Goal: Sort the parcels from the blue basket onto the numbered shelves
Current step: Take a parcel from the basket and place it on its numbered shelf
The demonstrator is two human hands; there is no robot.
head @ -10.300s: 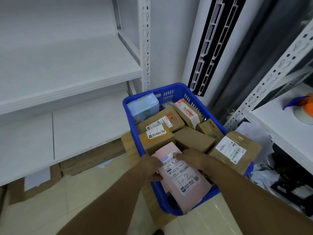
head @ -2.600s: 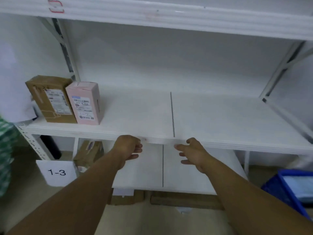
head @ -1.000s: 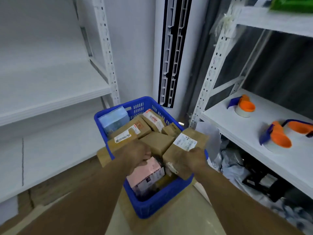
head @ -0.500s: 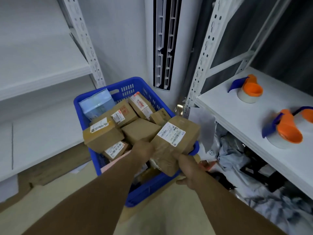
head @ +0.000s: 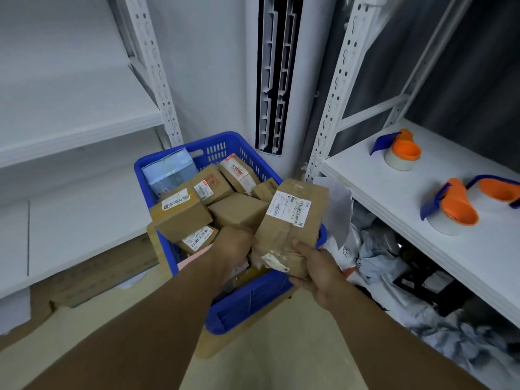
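A brown parcel (head: 292, 226) is held just above the right rim of the blue basket (head: 216, 136), its near end gripped by the left hand (head: 235, 246) and the right hand (head: 318, 270) alike, its long axis slanting up and away from both.

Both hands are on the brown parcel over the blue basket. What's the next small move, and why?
Probably tilt the brown parcel so its white label faces the camera squarely before carrying it off. The left hand and right hand both grip its near end above the blue basket, yet no shelf number is readable on the label from here.
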